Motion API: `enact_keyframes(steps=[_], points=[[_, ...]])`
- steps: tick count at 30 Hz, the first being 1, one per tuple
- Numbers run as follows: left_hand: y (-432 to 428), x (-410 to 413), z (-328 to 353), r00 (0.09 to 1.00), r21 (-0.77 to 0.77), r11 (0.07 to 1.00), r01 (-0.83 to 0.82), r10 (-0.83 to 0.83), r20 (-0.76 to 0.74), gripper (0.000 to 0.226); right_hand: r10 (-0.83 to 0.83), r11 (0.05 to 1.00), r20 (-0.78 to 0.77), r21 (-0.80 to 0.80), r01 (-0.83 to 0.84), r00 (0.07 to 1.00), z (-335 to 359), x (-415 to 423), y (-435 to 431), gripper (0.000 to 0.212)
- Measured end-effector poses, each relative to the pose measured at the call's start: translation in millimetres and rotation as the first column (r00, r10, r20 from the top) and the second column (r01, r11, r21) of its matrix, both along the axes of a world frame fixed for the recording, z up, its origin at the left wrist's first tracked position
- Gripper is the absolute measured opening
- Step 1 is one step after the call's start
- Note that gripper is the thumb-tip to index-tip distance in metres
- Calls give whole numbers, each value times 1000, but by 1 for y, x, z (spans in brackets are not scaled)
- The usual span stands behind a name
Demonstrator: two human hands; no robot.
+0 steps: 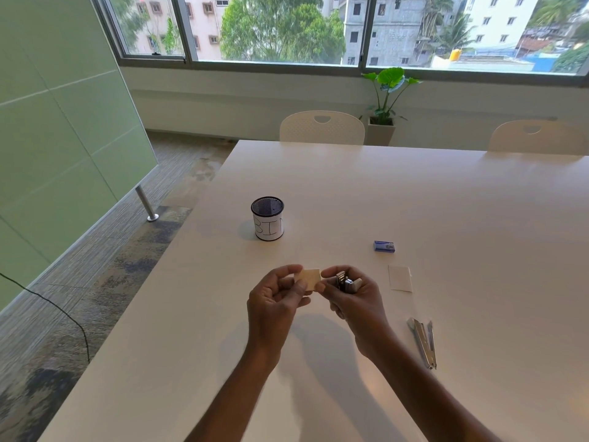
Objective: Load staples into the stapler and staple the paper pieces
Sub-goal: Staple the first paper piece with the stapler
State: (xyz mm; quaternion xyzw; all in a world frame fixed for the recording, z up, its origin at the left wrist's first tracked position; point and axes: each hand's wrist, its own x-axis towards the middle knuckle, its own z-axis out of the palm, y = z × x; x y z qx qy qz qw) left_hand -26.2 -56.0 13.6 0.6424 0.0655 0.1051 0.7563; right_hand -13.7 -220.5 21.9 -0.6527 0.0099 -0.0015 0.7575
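Note:
Above the white table [446, 202] my left hand [274, 298] pinches a small cream paper piece [308, 277] by its left edge. My right hand [353, 295] grips a small grey stapler [347, 282], upright in the palm, and its fingertip touches the paper's right edge. Another pale paper piece [400, 278] lies flat on the table to the right of my hands. A blue staple box [384, 246] rests further back on the right.
A mesh cup labelled BIN [268, 218] stands behind my left hand. A metal stapler part or tool [424, 342] lies open on the table at the right. White chairs [322, 127] and a potted plant [384, 100] stand beyond the far edge.

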Motion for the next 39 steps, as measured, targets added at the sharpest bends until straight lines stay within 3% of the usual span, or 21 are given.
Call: enact_keyframes(steps=[3,9,15,17,19,22,24,31,39], points=[[2,4,-1,1000,-5,1000,-25,25,-15,37,0,1000,-8,-9,0,1000,-1,3,2,17],[8,12,-4,999,-22,1000,-18,17,-39,26,47,997,-21,-54,-48,999,-1,11,4,4],[16,26,-12,995,-14,996,-92,91,-44,21,14,997,-49,-70,-17,999,9,38,16,4],[21,32,-20,990,43,990,-132,134,-52,18,-8,997,-44,-80,5,999,16,54,21,7],[27,38,-30,984,199,966,-164,174,-33,14,-18,995,-38,-98,14,999,22,74,26,8],[34,44,-46,984,446,880,-163,181,4,8,-33,991,-18,-130,30,999,28,108,37,4],[38,48,-56,985,516,844,-144,170,-4,6,-49,985,-5,-165,47,999,30,132,46,4],[41,57,-71,979,585,788,-192,198,55,11,-127,917,61,-372,141,990,33,209,76,18],[42,61,-78,978,593,781,-196,196,66,13,-64,756,76,-647,98,995,27,249,101,4]])
